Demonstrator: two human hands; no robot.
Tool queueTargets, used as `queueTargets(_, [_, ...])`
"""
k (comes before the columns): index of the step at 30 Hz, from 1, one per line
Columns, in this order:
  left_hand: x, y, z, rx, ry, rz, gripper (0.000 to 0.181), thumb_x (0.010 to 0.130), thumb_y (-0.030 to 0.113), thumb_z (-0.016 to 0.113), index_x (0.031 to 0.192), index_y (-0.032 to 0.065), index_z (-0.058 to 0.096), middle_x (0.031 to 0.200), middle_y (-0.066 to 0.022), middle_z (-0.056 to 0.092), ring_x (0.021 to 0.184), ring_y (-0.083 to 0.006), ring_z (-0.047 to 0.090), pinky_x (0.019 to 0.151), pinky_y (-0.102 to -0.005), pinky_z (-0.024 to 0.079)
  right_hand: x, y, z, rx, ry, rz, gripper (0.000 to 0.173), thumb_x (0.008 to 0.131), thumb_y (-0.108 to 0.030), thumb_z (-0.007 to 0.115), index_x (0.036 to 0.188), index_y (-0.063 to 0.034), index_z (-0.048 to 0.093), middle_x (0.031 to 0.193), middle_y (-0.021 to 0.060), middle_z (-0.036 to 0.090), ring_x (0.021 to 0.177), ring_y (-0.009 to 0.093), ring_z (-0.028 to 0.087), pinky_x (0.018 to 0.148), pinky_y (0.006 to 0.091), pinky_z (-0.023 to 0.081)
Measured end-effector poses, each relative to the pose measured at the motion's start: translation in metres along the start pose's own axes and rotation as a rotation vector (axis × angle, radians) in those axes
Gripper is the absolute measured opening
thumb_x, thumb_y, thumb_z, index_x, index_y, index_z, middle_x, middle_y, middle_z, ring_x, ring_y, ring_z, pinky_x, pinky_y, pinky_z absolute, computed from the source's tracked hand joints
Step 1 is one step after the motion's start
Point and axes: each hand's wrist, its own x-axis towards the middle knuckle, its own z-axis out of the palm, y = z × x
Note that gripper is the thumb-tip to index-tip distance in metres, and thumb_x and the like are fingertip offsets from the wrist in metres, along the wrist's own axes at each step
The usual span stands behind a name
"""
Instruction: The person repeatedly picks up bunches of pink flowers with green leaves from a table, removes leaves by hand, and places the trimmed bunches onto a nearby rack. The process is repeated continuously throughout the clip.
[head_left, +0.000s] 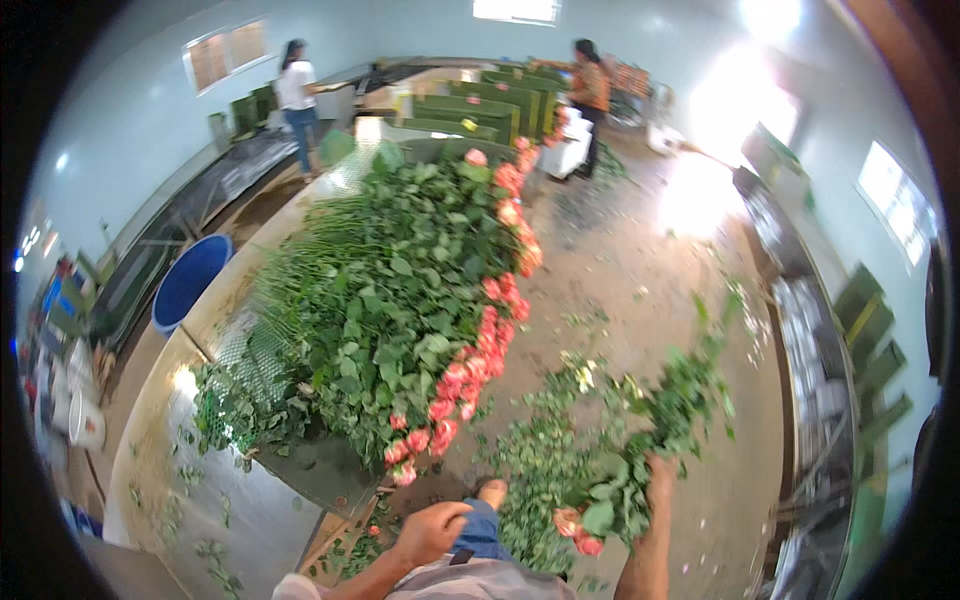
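My right hand (658, 469) grips a bunch of leafy rose stems (686, 390) out to my right side. Its coral-pink rose heads (577, 531) hang low, toward my body, while the stem ends point away. My left hand (433, 531) is near my thigh, fingers curled together, with nothing visible in it. On the metal worktable (247, 517) to my left lies a large heap of cut roses (397, 292). Their coral-pink heads (480, 352) line the table's right edge, and the bare stems point left. Green netting (240, 420) lies partly under loose leaves at the heap's near end.
Fallen leaves (544, 465) cover the floor beside my foot (493, 493). A blue tub (193, 281) stands left of the table. Two people, one in a white top (298, 94) and one in orange (589, 94), stand farther back near green partitions (465, 112). A bench (814, 360) runs along the right wall.
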Motion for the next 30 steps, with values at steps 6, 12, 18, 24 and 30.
queueTargets(6, [0.139, 0.012, 0.056, -0.146, -0.284, 0.154, 0.025, 0.090, 0.020, 0.054, 0.111, 0.0078, 0.060, 0.101, -0.0136, 0.064, 0.091, -0.0293, 0.062, 0.077, -0.0363, 0.049, 0.094, -0.068, 0.051, 0.470, -0.021, 0.058, 0.037, 0.077, -0.022, 0.061, 0.106, 0.0010, 0.057, 0.093, 0.0094, 0.059, 0.080, 0.023, 0.059, 0.067, 0.0383, 0.048])
queueTargets(12, [0.287, 0.045, 0.052, -0.181, -0.285, 0.049, 0.027, 0.091, 0.018, 0.056, 0.115, 0.0086, 0.058, 0.096, -0.0110, 0.064, 0.079, -0.0229, 0.060, 0.073, -0.0323, 0.048, 0.287, -0.054, 0.052, 0.353, -0.053, -0.028, 0.042, 0.074, -0.012, 0.062, 0.112, 0.0021, 0.053, 0.101, 0.0091, 0.059, 0.088, 0.023, 0.057, 0.076, 0.0363, 0.047])
queueTargets(18, [0.379, 0.066, 0.026, -0.315, -0.237, -0.235, 0.028, 0.093, 0.021, 0.056, 0.117, 0.0067, 0.058, 0.090, -0.0056, 0.067, 0.077, -0.0110, 0.060, 0.069, -0.0261, 0.048, 0.389, -0.130, 0.119, -0.013, 0.094, -0.194, 0.064, 0.075, -0.015, 0.064, 0.130, 0.0080, 0.039, 0.124, 0.0168, 0.049, 0.110, 0.028, 0.048, 0.097, 0.0342, 0.036])
queueTargets(24, [0.461, 0.047, 0.052, -0.520, -0.032, -0.486, 0.026, 0.092, 0.015, 0.054, 0.114, 0.0025, 0.059, 0.092, -0.0064, 0.068, 0.082, -0.0083, 0.061, 0.072, -0.0225, 0.049, 0.518, -0.205, 0.195, -0.002, -0.078, -0.317, 0.044, 0.076, -0.017, 0.067, 0.110, 0.0092, 0.055, 0.100, 0.0136, 0.063, 0.087, 0.020, 0.058, 0.080, 0.0337, 0.045])
queueTargets(30, [0.577, 0.050, 0.085, -0.624, 0.110, -0.587, 0.028, 0.093, 0.014, 0.053, 0.115, -0.0032, 0.055, 0.090, -0.0075, 0.068, 0.082, -0.0098, 0.062, 0.074, -0.0239, 0.050, 0.647, -0.279, 0.315, -0.226, -0.121, -0.302, 0.032, 0.075, -0.017, 0.067, 0.095, 0.0073, 0.062, 0.083, 0.0132, 0.065, 0.074, 0.024, 0.059, 0.072, 0.0371, 0.045])
